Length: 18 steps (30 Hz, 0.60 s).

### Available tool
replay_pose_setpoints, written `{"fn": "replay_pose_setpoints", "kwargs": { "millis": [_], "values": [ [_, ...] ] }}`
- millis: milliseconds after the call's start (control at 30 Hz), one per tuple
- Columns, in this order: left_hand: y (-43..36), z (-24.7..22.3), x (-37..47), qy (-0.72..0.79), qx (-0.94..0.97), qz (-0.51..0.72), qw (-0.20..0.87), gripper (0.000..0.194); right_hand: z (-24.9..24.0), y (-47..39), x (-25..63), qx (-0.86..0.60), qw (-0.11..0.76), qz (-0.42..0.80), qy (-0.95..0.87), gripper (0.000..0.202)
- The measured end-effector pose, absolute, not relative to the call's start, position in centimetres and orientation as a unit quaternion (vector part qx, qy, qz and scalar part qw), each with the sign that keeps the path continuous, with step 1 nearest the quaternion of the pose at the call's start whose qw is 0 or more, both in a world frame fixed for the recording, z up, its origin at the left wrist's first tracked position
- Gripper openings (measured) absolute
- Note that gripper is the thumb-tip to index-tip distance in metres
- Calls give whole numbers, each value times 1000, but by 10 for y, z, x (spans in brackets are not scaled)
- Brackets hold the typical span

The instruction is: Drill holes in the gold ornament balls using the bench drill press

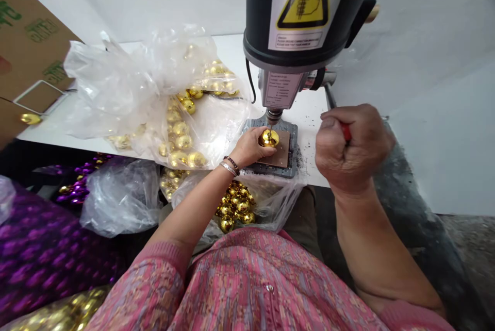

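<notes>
Under the bench drill press [274, 88], my left hand [251, 148] grips a shiny gold ball [268, 138] between thumb and fingers. The ball rests on a brown board [284, 153] that lies on the grey drill base [294, 140]. The drill bit [270, 127] comes down to the top of the ball; whether it has gone in I cannot tell. To the right, my right hand [350, 145] is wrapped round the red-ended lever [345, 132] of the press. Dark shavings are scattered over the base and the white table.
A clear plastic bag [154, 78] of gold balls spreads over the white table [69, 140] at left. More gold balls [236, 204] lie in plastic on my lap. Purple bagged balls [50, 248] stand at lower left, below a cardboard box [34, 37]. A white wall [433, 88] rises at right.
</notes>
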State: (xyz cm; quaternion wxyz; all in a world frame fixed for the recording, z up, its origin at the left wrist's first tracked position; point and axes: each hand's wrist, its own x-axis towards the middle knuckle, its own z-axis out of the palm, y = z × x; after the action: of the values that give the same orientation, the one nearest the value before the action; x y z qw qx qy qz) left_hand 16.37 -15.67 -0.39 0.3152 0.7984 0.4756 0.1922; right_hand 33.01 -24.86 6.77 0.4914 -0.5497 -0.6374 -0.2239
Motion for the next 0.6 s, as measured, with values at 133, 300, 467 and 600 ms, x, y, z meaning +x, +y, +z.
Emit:
{"fn": "replay_pose_setpoints", "kwargs": {
  "millis": [133, 300, 467, 600],
  "values": [
    [-157, -6, 164, 478, 799, 196, 309, 55, 58, -244, 328, -524, 529, -235, -626, 13],
    [-159, -9, 163, 476, 797, 209, 308, 54, 42, -235, 327, -500, 567, -248, -606, 15],
    [-161, -8, 164, 477, 798, 216, 298, 45, 23, -225, 327, -471, 592, -243, -608, 15],
    [-163, -6, 164, 478, 798, 215, 299, 38, 25, -224, 326, -460, 608, -234, -603, 18]
  ]
}}
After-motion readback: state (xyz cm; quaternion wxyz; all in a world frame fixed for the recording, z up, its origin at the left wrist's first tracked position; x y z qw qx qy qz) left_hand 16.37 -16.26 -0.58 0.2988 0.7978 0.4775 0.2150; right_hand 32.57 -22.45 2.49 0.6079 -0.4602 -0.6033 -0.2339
